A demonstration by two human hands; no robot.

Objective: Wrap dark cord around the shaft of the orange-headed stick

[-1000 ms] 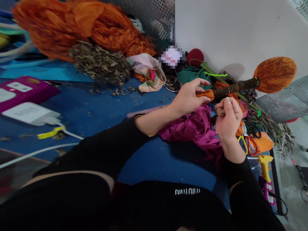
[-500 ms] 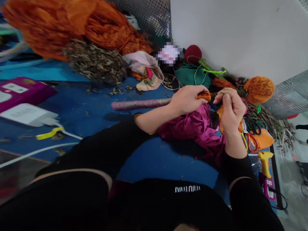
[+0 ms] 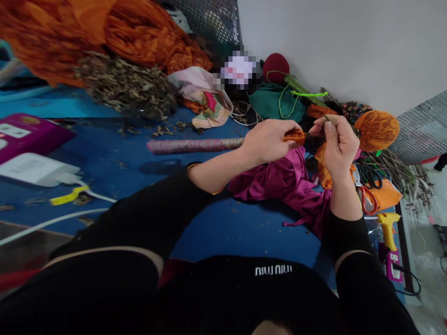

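My left hand (image 3: 264, 141) is wrapped round a stick (image 3: 195, 145) bound in greyish-pink wrapping, which juts out to the left above the table. Orange patterned cloth (image 3: 294, 137) shows on the stick just past my left fingertips. Close by on the right, my right hand (image 3: 338, 142) is raised with thumb and forefinger pinched together. A thin dark strand seems to be in that pinch, too small to name. Behind the right hand, an orange cloth-covered ball (image 3: 377, 130) sticks out; whether it joins the stick is hidden. Crumpled magenta cloth (image 3: 279, 181) lies under both hands.
Dried leaves (image 3: 129, 86) and orange fabric (image 3: 146, 32) are heaped at the back left. A white charger (image 3: 38, 168) with a cable lies left. Scissors (image 3: 368, 199), a yellow glue gun (image 3: 389, 228) and dry twigs (image 3: 414, 172) are at right. A red ball (image 3: 275, 68) sits behind.
The right hand has lifted slightly and shifted a little right, its pinch now higher above the stick. The left hand keeps its grip. The whole view has shifted slightly.
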